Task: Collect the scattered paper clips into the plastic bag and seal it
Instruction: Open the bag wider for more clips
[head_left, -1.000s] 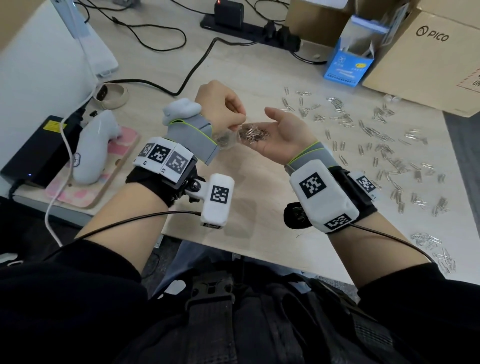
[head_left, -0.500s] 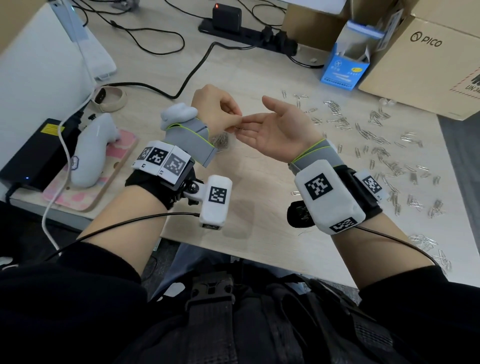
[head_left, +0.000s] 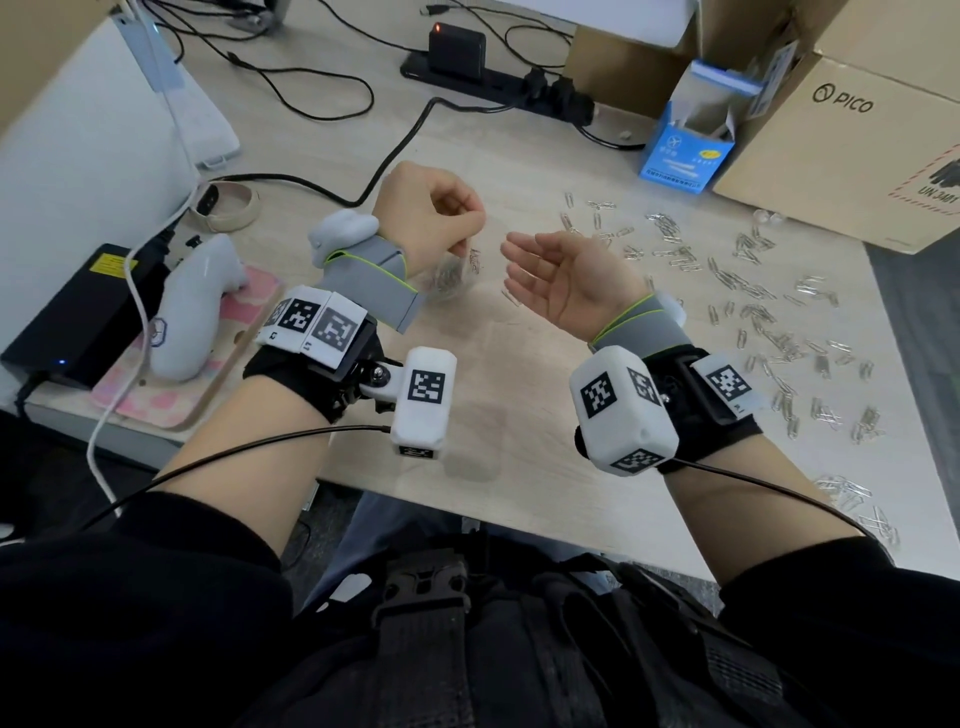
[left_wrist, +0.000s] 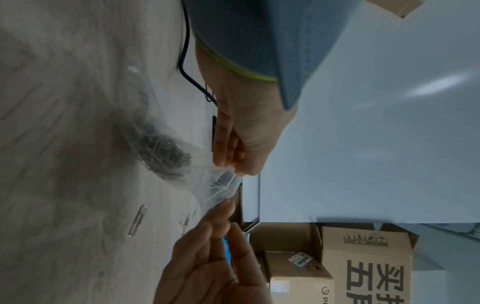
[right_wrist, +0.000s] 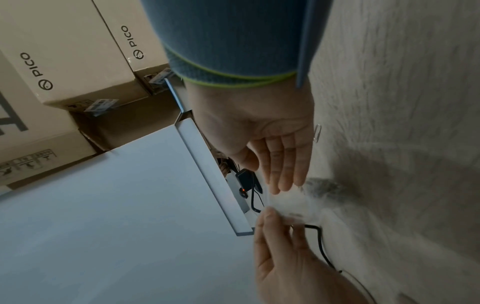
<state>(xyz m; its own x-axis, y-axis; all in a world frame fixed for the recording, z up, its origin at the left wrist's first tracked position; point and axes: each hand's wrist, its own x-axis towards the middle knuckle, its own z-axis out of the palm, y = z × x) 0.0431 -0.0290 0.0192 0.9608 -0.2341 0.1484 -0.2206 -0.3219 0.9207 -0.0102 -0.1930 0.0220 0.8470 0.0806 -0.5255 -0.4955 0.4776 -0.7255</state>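
Note:
My left hand (head_left: 460, 231) pinches the rim of a small clear plastic bag (head_left: 445, 278) and holds it above the table. The bag (left_wrist: 166, 152) hangs below the fingers with a dark clump of paper clips in its bottom. My right hand (head_left: 561, 280) is open, palm up and empty, just right of the bag's mouth. In the left wrist view the right hand's fingertips (left_wrist: 224, 205) lie at the bag's rim. Many silver paper clips (head_left: 753, 291) are scattered over the table to the right. One clip (head_left: 511, 297) lies under the right hand.
An open blue clip box (head_left: 685, 150) and cardboard boxes (head_left: 857, 145) stand at the back right. A power strip with cables (head_left: 498, 78) runs along the back. At the left are a white controller (head_left: 192, 306) on a pink mat, a tape roll (head_left: 228, 208) and a black adapter (head_left: 78, 312).
A second ago my right palm held a pile of clips beside the bag. It tipped against the bag's mouth, and now it is empty and has drawn back to the right.

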